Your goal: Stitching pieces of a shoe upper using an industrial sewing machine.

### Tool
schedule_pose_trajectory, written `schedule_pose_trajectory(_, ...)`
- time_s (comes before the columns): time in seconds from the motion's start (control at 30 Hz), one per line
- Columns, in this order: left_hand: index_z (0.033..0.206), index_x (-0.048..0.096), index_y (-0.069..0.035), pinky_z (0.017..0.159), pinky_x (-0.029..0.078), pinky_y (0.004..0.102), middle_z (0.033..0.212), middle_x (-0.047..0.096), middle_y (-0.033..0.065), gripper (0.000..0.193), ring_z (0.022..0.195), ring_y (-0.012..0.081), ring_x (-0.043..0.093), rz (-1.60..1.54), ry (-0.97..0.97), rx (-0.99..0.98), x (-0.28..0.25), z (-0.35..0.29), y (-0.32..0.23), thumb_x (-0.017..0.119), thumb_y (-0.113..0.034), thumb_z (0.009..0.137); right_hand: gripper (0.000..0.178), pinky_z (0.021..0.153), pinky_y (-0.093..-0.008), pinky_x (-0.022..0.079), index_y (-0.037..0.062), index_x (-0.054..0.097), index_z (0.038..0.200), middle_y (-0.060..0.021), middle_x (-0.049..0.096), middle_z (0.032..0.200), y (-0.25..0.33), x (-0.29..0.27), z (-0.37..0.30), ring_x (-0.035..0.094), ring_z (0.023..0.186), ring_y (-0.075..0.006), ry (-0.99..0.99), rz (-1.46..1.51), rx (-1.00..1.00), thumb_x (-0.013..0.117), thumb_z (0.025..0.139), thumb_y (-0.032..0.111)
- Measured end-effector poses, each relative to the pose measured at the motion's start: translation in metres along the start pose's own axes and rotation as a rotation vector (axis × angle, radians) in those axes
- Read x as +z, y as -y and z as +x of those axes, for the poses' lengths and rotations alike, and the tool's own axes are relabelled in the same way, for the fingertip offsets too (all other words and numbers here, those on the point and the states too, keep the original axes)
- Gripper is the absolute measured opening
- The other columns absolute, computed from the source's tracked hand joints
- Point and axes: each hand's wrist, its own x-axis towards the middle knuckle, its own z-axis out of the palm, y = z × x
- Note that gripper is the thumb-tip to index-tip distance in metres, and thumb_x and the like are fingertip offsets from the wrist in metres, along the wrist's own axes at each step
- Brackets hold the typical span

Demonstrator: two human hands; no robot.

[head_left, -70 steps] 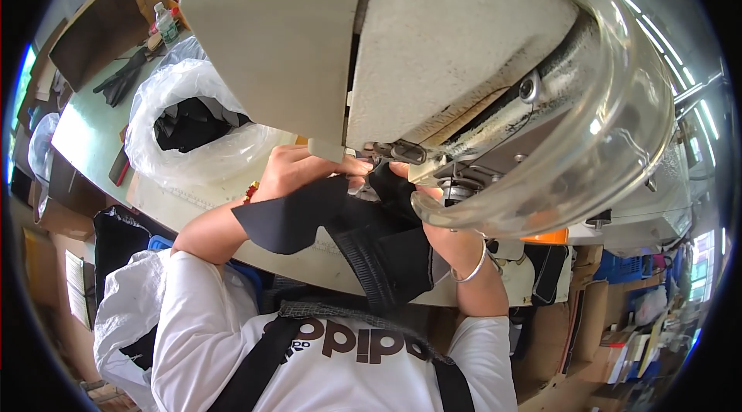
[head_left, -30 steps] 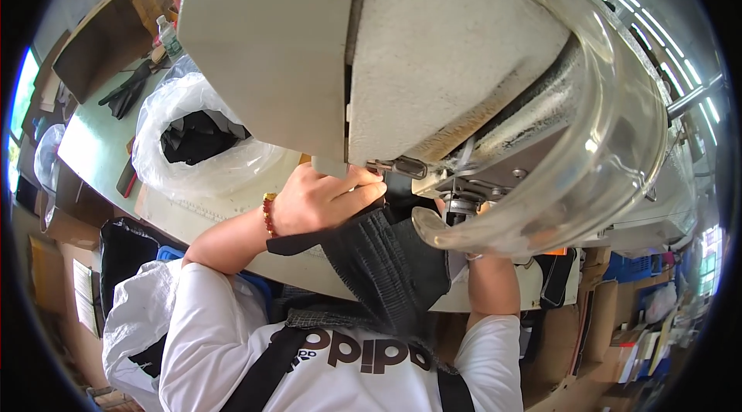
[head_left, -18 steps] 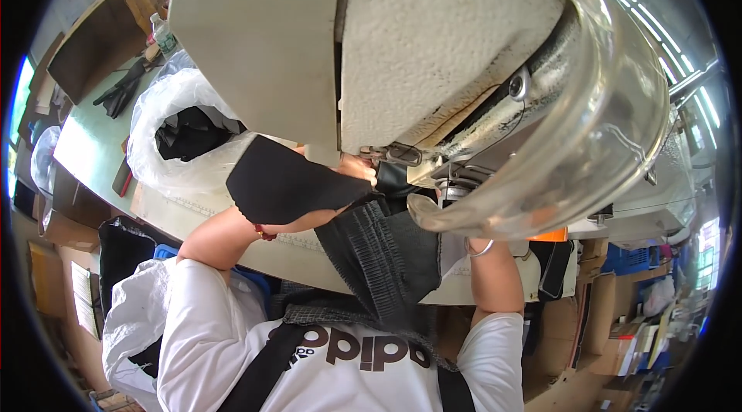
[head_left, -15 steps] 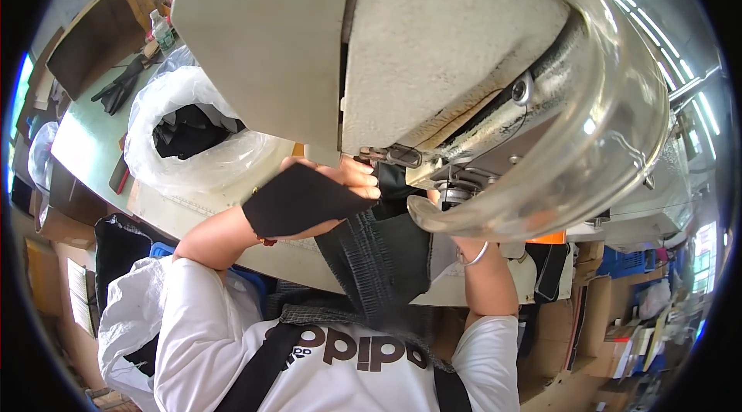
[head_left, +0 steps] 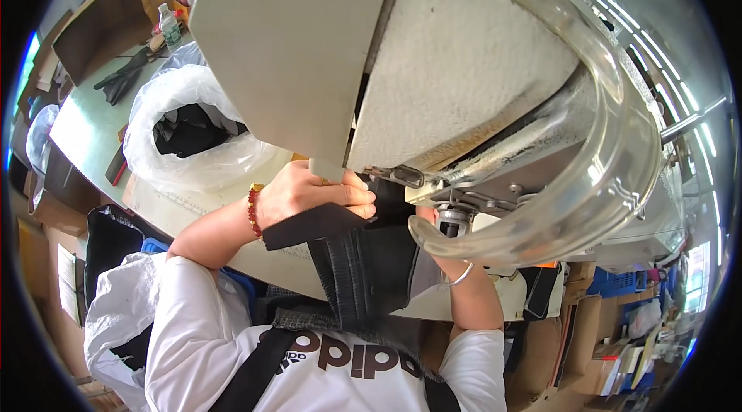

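Observation:
My left hand (head_left: 305, 197), with a red beaded bracelet at the wrist, pinches a flat black fabric piece (head_left: 321, 226) just left of the sewing machine's needle area. Under its fingers, a stack of black fabric strips with stitched, ridged edges (head_left: 344, 277) hangs over the table edge toward my lap. My right hand (head_left: 443, 259) reaches in beneath the sewing machine (head_left: 456, 80), a silver bangle on its wrist. Its fingers are mostly hidden behind the curved clear guard (head_left: 533, 246) and machine parts, so its grip does not show.
A clear plastic bag (head_left: 143, 153) of black pieces stands on the table to the left. Beyond it are a plastic bottle (head_left: 169, 25), dark scraps (head_left: 124, 80) and a cardboard box (head_left: 100, 14). Cartons and a blue crate (head_left: 614, 282) are at the right.
My left hand has turned, so the black piece that faced up broadly over it now tilts down and shows narrower. The hanging strips shifted slightly left. The whole view has moved a little.

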Motion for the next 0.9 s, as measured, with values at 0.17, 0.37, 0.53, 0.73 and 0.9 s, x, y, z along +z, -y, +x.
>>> schedule_pose_trajectory(0.17, 0.101, 0.079, -0.008, 0.076, 0.061, 0.0393, 0.099, 0.079, 0.0056, 0.019, 0.09, 0.023, 0.077, 0.021, -0.04, 0.095, 0.005, -0.004, 0.01, 0.082, -0.01, 0.083, 0.009, 0.063, -0.042, 0.052, 0.009, 0.069, 0.089, -0.0082, 0.067, 0.077, 0.013, 0.002, 0.015, 0.066, 0.067, -0.0291, -0.12, -0.052, -0.066, 0.073, 0.083, 0.015)
schedule_pose_trajectory(0.37, 0.1, 0.08, -0.009, 0.079, 0.059, 0.0414, 0.103, 0.079, 0.0054, 0.022, 0.091, 0.0229, 0.076, -0.034, 0.003, 0.012, 0.005, -0.009, 0.012, 0.08, -0.005, 0.078, 0.006, 0.056, -0.0405, 0.053, 0.0108, 0.072, 0.084, -0.0074, 0.069, 0.073, 0.019, 0.006, 0.022, 0.068, 0.061, -0.0285, -0.127, -0.096, -0.044, 0.075, 0.083, 0.016)
schedule_pose_trajectory(0.53, 0.097, 0.08, -0.013, 0.08, 0.058, 0.0378, 0.099, 0.078, 0.0014, 0.024, 0.09, 0.0219, 0.074, -0.084, -0.024, -0.068, 0.004, -0.003, 0.011, 0.08, -0.005, 0.075, 0.016, 0.073, -0.0388, 0.054, 0.0071, 0.072, 0.102, -0.0087, 0.072, 0.088, 0.022, -0.002, 0.014, 0.07, 0.078, -0.0256, 0.253, -0.085, 0.115, 0.069, 0.094, 0.02)
schedule_pose_trajectory(0.73, 0.099, 0.076, -0.011, 0.082, 0.054, 0.0426, 0.095, 0.07, 0.0032, 0.023, 0.089, 0.0283, 0.068, -0.237, 0.042, -0.806, 0.006, -0.005, -0.011, 0.084, -0.016, 0.078, 0.031, 0.092, -0.0371, 0.056, -0.0008, 0.074, 0.116, -0.0106, 0.076, 0.107, 0.006, -0.019, 0.014, 0.072, 0.1, -0.0239, 0.209, 0.374, 0.255, 0.078, 0.096, 0.023)
schedule_pose_trajectory(0.9, 0.111, 0.073, -0.009, 0.081, 0.053, 0.0423, 0.105, 0.071, 0.009, 0.039, 0.092, 0.0304, 0.067, 0.354, -0.086, -0.238, 0.007, -0.008, -0.014, 0.09, -0.026, 0.08, 0.068, 0.099, -0.0408, 0.05, -0.0036, 0.061, 0.134, -0.0154, 0.069, 0.115, 0.024, -0.046, -0.003, 0.061, 0.121, -0.0294, 0.082, 0.374, 0.182, 0.086, 0.087, 0.04)
